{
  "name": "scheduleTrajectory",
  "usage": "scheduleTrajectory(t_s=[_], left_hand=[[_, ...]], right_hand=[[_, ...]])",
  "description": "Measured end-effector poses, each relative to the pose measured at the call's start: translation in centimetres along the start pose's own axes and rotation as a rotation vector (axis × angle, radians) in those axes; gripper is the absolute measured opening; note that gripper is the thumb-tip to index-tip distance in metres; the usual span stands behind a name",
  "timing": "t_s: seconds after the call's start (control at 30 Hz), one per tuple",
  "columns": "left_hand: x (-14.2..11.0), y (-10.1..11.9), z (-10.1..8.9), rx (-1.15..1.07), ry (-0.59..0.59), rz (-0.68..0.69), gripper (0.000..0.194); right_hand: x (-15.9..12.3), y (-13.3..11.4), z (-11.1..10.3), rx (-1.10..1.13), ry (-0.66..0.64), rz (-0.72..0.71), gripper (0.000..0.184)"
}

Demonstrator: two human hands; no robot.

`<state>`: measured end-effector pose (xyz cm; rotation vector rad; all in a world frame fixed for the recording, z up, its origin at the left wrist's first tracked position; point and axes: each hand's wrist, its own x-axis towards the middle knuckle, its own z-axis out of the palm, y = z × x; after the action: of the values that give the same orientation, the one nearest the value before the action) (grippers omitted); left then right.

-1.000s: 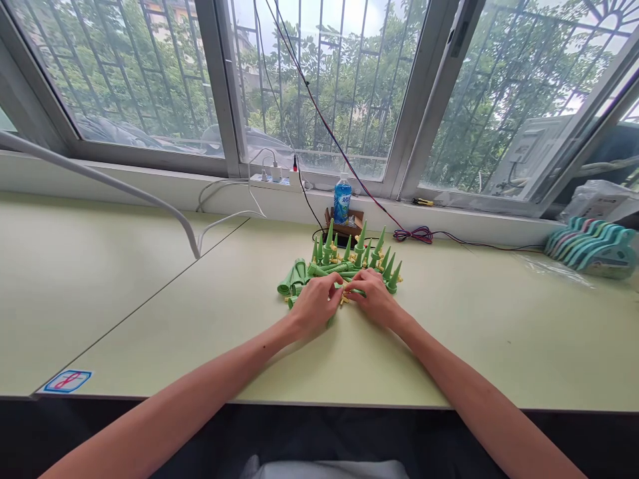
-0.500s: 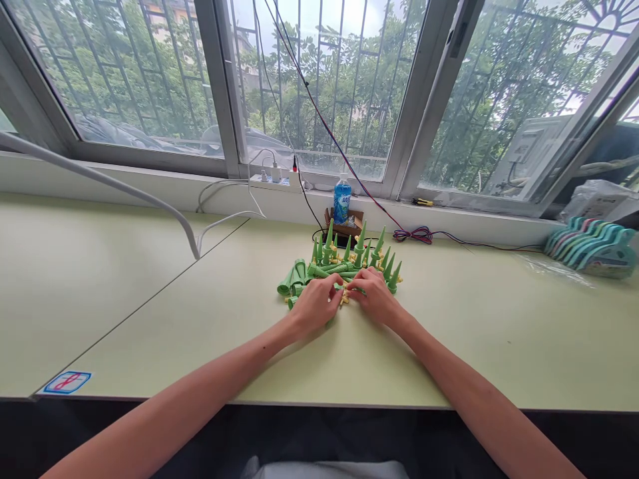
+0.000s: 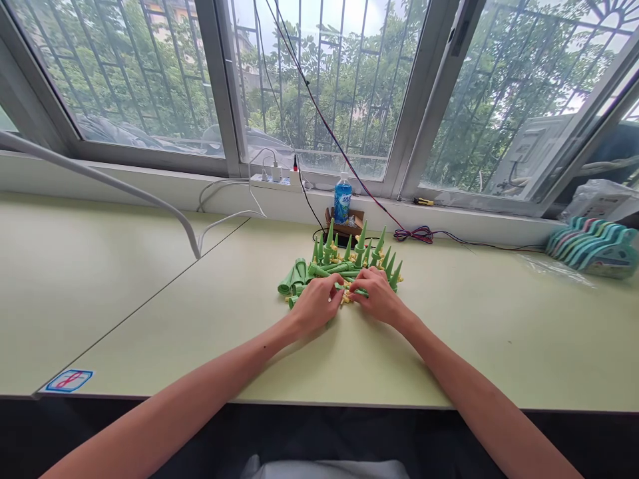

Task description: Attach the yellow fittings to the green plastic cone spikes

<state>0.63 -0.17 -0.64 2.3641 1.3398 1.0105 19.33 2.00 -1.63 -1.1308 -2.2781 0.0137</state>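
Across the top of the frame ran barred windows (image 3: 329, 93), with a power strip (image 3: 285, 179) on the sill. At upper centre a blue bottle (image 3: 343, 199) stood at a small cardboard box (image 3: 344, 230), just behind the upright green cones (image 3: 361, 245), which bounded the hands' far side. More green cones lay on their sides (image 3: 299, 271) left of centre. A coiled cable (image 3: 418, 233) rested right of the box, teal hangers (image 3: 594, 247) sat at far right, and a thick white cable (image 3: 100, 171) arched in from the left.

The pale table (image 3: 499, 346) stretched widely to either side of the cluster, its near edge crossing the lower frame beneath both forearms.

At centre, small yellow fittings (image 3: 346, 299) lay between the fingertips. The left hand (image 3: 314, 303) curled inward, thumb and fingers bent; the right hand (image 3: 378, 296) faced it, fingers bent likewise. Whether either pinched a piece could not be told.
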Motion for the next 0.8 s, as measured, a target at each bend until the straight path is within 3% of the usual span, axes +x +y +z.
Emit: scheduleTrajectory(t_s=[0.8], left_hand=[[-0.07,-0.51,0.59,-0.024,-0.024,0.024,0.017]], right_hand=[[0.04,-0.11,0.06,-0.006,-0.061,0.056,0.005]])
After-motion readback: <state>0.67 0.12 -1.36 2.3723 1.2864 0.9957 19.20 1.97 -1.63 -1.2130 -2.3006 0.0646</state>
